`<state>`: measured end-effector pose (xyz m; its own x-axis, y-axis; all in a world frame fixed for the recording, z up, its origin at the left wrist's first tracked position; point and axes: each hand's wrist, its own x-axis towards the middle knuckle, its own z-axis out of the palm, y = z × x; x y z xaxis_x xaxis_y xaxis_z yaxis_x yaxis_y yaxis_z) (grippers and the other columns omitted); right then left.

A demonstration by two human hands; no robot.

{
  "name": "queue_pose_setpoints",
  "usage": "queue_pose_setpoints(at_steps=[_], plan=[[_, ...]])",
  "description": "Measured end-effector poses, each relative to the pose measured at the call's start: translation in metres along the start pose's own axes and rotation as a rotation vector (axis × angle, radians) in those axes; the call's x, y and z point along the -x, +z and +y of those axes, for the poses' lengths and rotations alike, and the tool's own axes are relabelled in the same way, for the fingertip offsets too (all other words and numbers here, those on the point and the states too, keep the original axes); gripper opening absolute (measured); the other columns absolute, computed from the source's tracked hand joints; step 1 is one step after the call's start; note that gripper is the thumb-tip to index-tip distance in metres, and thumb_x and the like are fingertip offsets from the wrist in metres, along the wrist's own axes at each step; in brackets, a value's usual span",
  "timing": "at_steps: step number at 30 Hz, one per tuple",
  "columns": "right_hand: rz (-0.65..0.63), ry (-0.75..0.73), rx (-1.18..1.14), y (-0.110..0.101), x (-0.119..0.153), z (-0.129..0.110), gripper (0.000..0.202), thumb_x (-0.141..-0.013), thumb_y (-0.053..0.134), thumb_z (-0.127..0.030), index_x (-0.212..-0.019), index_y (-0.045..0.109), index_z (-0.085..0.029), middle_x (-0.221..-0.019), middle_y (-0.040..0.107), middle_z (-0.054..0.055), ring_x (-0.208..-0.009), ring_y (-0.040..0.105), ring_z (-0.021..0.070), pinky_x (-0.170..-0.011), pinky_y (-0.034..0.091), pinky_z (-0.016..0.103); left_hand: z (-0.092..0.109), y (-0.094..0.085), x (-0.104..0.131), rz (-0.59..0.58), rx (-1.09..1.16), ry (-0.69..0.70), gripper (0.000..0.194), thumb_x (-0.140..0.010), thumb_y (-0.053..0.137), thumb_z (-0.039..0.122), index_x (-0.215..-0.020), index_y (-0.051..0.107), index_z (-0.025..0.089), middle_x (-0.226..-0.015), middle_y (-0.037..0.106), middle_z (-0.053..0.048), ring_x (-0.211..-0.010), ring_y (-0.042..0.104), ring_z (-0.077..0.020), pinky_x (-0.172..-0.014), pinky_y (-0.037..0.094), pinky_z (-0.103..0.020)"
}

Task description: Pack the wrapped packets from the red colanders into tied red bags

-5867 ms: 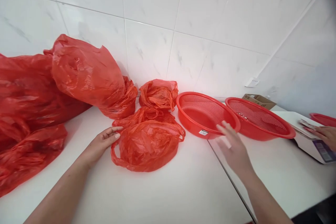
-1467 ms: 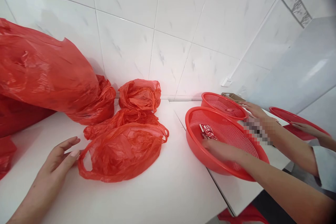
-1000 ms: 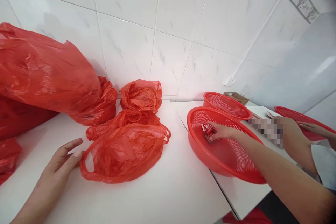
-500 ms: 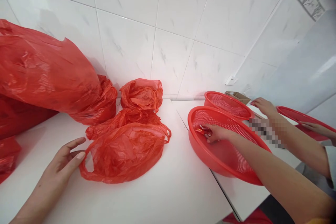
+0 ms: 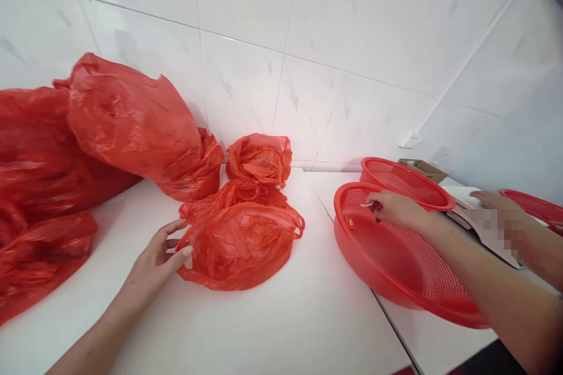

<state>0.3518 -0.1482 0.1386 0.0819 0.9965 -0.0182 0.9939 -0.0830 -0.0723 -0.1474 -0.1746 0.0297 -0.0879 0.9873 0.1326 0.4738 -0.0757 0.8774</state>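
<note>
My left hand (image 5: pixel 156 258) is at the left handle of an opened red plastic bag (image 5: pixel 240 252), its thumb and a bent finger closed at the handle and the index finger stretched out above. The bag lies on the white table with its mouth up and looks crumpled inside. My right hand (image 5: pixel 396 209) reaches over the rim of a large red plastic basket (image 5: pixel 358 249), its fingers closed round small, shiny dark-red wrapped pieces (image 5: pixel 375 206). Inside the basket, a small red piece with yellow print (image 5: pixel 350 221) lies against the left wall.
Filled red bags (image 5: pixel 132 117) are piled at the left against the tiled wall. Another red bag (image 5: pixel 261 158) stands behind the opened one. A second red basket (image 5: pixel 407 181), a cardboard box (image 5: pixel 424 170) and another person's arm (image 5: pixel 528 234) are at the right.
My right hand has lifted from inside the basket towards its rim with the wrapped pieces. My left hand stays at the bag's handle. The view has shifted left.
</note>
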Motion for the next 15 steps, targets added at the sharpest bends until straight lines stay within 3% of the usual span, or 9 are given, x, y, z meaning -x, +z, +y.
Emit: queue_pose_setpoints(at_steps=[2,5,8,11,15], plan=[[0.168,-0.103,0.052,-0.018,0.006,-0.028,0.018,-0.077,0.056,-0.020,-0.094,0.060,-0.023,-0.102,0.061,0.007,-0.079,0.059,0.0194,-0.060,0.042,0.028,-0.001,0.000,0.001,-0.041,0.032,-0.038,0.063,-0.077,0.055,0.056,-0.131,0.040,0.026,-0.107,0.062,-0.007,-0.092,0.062,-0.0238,-0.074,0.054,-0.037],[0.265,-0.311,0.023,-0.029,0.017,-0.086,0.022,-0.080,0.051,-0.018,-0.100,0.060,-0.025,-0.119,0.053,0.006,-0.087,0.058,0.0180,-0.065,0.043,0.027,-0.004,0.001,0.002,-0.056,0.117,-0.056,0.068,-0.075,0.059,0.054,-0.132,0.039,0.024,-0.092,0.061,-0.004,-0.076,0.062,-0.0208,-0.069,0.053,-0.037],[0.142,-0.573,-0.020,-0.015,0.024,-0.150,0.030,-0.078,0.050,-0.010,-0.101,0.061,-0.027,-0.124,0.048,0.004,-0.085,0.058,0.0143,-0.065,0.043,0.024,-0.008,0.003,0.003,-0.061,0.161,-0.020,0.068,-0.074,0.060,0.052,-0.132,0.039,0.025,-0.097,0.060,-0.005,-0.070,0.061,-0.0180,-0.068,0.053,-0.037],[0.018,-0.797,-0.055,0.017,0.025,-0.203,0.030,-0.078,0.049,-0.009,-0.097,0.063,-0.028,-0.116,0.053,0.001,-0.087,0.057,0.0147,-0.070,0.043,0.023,-0.012,0.002,0.003,-0.104,0.158,0.000,0.063,-0.078,0.057,0.050,-0.133,0.038,0.027,-0.112,0.057,-0.007,-0.076,0.060,-0.0171,-0.070,0.053,-0.036],[-0.049,-0.903,-0.100,0.044,0.021,-0.242,0.039,-0.082,0.053,-0.015,-0.113,0.059,-0.037,-0.127,0.048,-0.004,-0.111,0.050,0.0194,-0.090,0.041,0.028,-0.011,0.001,0.003,-0.112,0.156,0.027,0.062,-0.079,0.056,0.050,-0.133,0.039,0.025,-0.126,0.052,-0.010,-0.091,0.061,-0.0220,-0.074,0.054,-0.037]])
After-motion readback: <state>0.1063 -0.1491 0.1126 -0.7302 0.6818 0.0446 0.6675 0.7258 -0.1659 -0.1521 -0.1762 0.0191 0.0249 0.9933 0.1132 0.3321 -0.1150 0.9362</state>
